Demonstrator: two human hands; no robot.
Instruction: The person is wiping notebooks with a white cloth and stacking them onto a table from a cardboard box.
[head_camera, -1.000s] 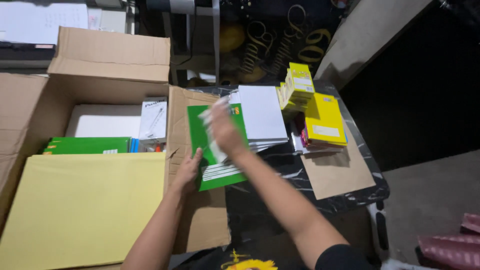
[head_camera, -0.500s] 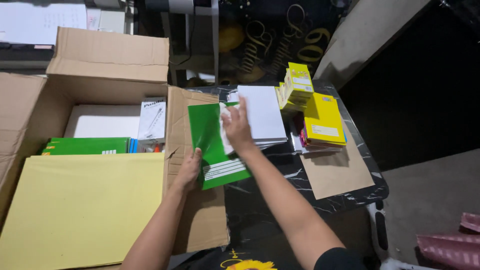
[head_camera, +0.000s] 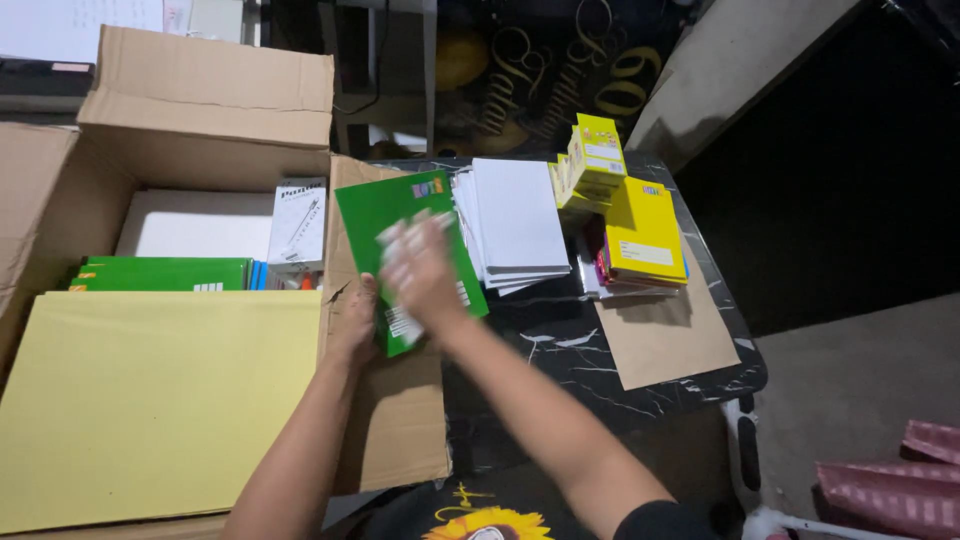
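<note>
A green notebook (head_camera: 395, 215) stands tilted on the cardboard flap (head_camera: 395, 420) of a big open box (head_camera: 205, 110). My left hand (head_camera: 355, 325) grips the notebook's lower left edge. My right hand (head_camera: 425, 275) lies blurred across the green cover, fingers spread, with a white slip of paper (head_camera: 400, 240) under the fingertips. Just to the right of the notebook lies a fanned stack of white booklets (head_camera: 520, 220) on the black marble table (head_camera: 590, 345).
Inside the box are a large yellow sheet (head_camera: 150, 400), green notebooks (head_camera: 165, 272), a white block (head_camera: 195, 222) and a white packet (head_camera: 298, 222). Yellow books (head_camera: 645, 230), small yellow boxes (head_camera: 595, 160) and a brown envelope (head_camera: 665, 335) sit on the table's right. Pink rolls (head_camera: 900, 480) lie on the floor.
My right hand has moved back from the white booklets onto the green notebook's cover, now with a white slip. The notebook has tipped slightly more upright; my left hand stays on its edge.
</note>
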